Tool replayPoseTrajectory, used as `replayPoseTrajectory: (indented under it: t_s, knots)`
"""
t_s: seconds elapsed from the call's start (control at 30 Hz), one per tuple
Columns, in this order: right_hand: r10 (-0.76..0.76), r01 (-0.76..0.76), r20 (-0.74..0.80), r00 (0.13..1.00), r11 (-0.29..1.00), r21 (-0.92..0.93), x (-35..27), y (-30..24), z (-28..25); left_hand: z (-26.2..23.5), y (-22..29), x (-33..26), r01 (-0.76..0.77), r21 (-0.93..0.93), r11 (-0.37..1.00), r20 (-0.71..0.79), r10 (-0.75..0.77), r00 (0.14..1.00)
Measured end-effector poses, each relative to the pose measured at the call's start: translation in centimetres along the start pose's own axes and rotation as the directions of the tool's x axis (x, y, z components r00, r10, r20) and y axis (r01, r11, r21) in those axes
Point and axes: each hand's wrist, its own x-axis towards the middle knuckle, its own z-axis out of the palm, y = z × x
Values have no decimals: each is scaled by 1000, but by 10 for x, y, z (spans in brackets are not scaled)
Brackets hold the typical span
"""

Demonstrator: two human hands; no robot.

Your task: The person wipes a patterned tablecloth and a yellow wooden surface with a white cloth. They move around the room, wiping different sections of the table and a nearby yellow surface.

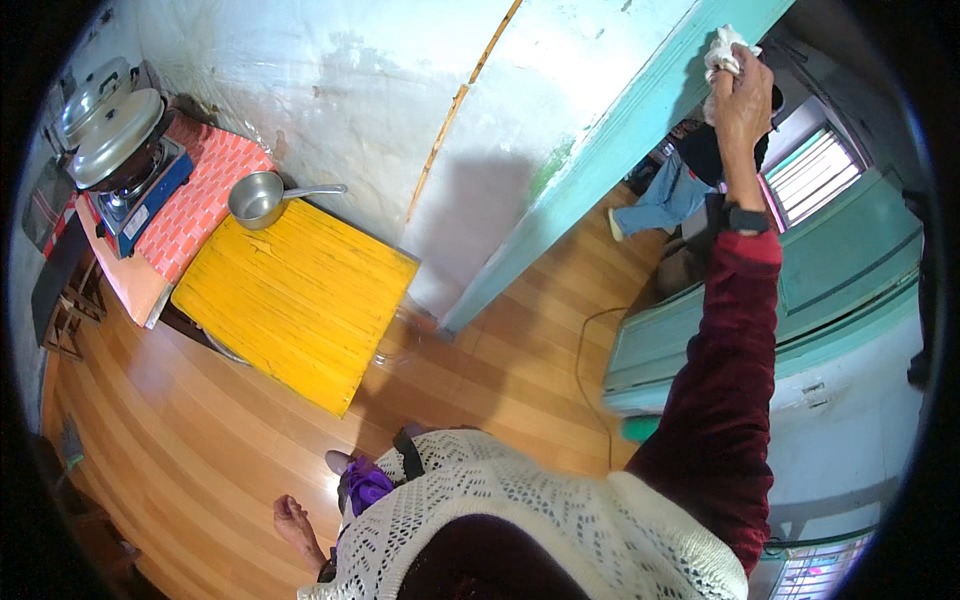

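Note:
My right hand (742, 100) is raised high at the far right, its fingers closed around a crumpled white cloth (724, 50). The cloth is against the upper part of a pale turquoise door frame (610, 150). A dark red sleeve and a black wristband cover that outstretched arm. Low at my left side hangs my left hand (293, 522), fingers loosely curled with nothing visible in them. It is over the wooden floor, apart from the furniture.
A yellow wooden-topped table (300, 290) holds a metal saucepan (257, 200). Beyond it, a lidded pot (120, 140) sits on a blue gas stove (140, 205). Through the doorway a person in light blue trousers (665, 195) is partly visible. A turquoise door (850, 250) stands right; a cable (582, 370) crosses the floor.

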Motion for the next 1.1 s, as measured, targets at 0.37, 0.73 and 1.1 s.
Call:
replayPoseTrajectory:
  t_s: [0.37, 0.73, 1.1]
  knots:
    - [-240, 258, 266, 934, 966, -33, -172, -41, 53, 8, -8, -38, 56, -5, 998, -39, -56, 998]
    - [-186, 191, 320, 929, 981, 14, -151, -30, 36, -14, -15, -55, 114, -27, 993, -48, -115, 992]
    - [-68, 54, 493, 867, 998, 41, -299, -61, 89, -16, 0, -75, 141, 167, 976, -71, -131, 989]
